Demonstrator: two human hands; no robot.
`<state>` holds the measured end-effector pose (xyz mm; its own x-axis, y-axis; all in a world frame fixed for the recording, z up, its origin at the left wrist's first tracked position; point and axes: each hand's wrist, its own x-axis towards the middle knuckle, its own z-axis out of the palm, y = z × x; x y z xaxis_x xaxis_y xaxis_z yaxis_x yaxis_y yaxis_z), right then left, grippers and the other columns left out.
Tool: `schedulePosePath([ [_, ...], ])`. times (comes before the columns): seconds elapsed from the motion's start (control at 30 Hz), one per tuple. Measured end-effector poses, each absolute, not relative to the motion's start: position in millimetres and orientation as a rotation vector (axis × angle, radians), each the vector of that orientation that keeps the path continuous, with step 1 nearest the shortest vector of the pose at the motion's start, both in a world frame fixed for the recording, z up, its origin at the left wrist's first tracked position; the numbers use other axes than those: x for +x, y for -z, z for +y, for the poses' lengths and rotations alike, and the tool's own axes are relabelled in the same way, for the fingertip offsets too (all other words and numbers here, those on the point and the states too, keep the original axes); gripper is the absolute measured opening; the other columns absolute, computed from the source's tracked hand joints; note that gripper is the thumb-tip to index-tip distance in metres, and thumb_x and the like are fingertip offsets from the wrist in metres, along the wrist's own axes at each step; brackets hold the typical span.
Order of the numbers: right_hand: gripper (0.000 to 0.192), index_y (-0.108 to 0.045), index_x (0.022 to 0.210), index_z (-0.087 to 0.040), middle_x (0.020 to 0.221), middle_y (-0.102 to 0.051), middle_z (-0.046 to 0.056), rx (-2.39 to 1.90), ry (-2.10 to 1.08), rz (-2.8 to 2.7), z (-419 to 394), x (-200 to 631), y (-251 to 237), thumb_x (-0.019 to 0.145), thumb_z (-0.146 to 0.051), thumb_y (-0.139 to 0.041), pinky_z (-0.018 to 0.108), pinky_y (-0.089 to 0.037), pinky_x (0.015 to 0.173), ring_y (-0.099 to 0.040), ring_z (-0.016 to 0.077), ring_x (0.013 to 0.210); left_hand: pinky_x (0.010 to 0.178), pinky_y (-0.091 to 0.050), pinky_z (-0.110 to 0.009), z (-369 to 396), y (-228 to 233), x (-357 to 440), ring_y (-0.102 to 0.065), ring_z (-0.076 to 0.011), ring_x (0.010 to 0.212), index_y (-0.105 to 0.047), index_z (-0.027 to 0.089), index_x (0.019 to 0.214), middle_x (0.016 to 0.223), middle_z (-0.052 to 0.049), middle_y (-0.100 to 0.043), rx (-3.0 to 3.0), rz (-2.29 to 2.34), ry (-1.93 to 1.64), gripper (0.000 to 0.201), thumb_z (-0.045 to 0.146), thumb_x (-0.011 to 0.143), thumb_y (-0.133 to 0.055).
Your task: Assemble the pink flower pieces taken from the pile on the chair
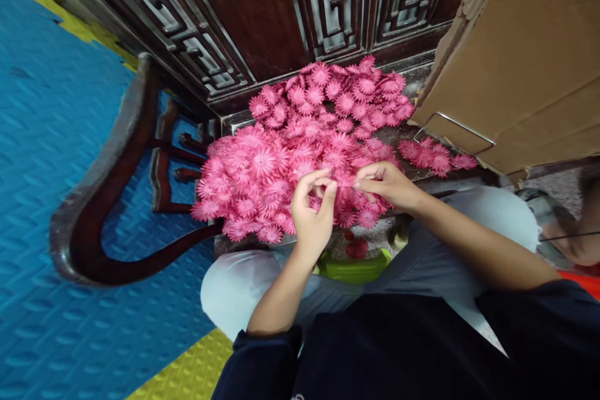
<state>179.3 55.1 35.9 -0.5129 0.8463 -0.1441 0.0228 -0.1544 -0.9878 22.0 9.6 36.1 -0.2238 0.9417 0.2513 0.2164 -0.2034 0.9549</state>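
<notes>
A big heap of pink paper flowers covers the seat of a dark wooden chair in front of me. My left hand and my right hand meet at the near edge of the heap. Both pinch the same pink flower between fingertips, left from below and right from the side. A few loose flowers lie apart at the right of the seat.
A brown cardboard box with a metal staple stands at the right. Carved dark wood panels rise behind the chair. Blue foam mat covers the floor at left. A green container with red pieces sits between my knees.
</notes>
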Motion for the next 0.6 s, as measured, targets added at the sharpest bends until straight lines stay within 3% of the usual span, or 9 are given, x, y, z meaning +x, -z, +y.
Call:
schedulePosePath([
  [0.37,0.027,-0.057,0.062,-0.017,0.046,-0.048,-0.006,-1.072,-1.557,-1.300,67,189,-24,0.072,-0.040,-0.067,0.024,-0.028,0.050,-0.038,0.0065,0.045,0.076,-0.043,-0.022,14,-39,5,-0.052,-0.0081,0.079,-0.054,0.020,0.096,0.085,0.002,-0.051,1.192,1.517,-2.146,0.015,0.024,0.082,-0.058],
  [0.5,0.029,-0.059,0.059,-0.017,0.050,-0.050,-0.005,-1.113,-1.437,-1.411,69,185,-20,0.072,-0.041,-0.066,0.024,-0.030,0.052,-0.040,0.0073,0.049,0.078,-0.044,-0.022,16,-42,1,-0.054,-0.0080,0.080,-0.052,0.020,0.097,0.086,0.001,-0.051,1.170,1.541,-2.116,0.019,0.024,0.081,-0.060],
  [0.6,0.025,-0.065,0.065,-0.017,0.061,-0.061,-0.001,-1.193,-1.315,-1.494,70,181,-13,0.071,-0.041,-0.066,0.026,-0.036,0.057,-0.049,0.0103,0.056,0.077,-0.045,-0.022,15,-40,4,-0.055,-0.0083,0.079,-0.052,0.020,0.098,0.084,0.001,-0.054,1.233,1.572,-1.993,0.018,0.026,0.082,-0.059],
])
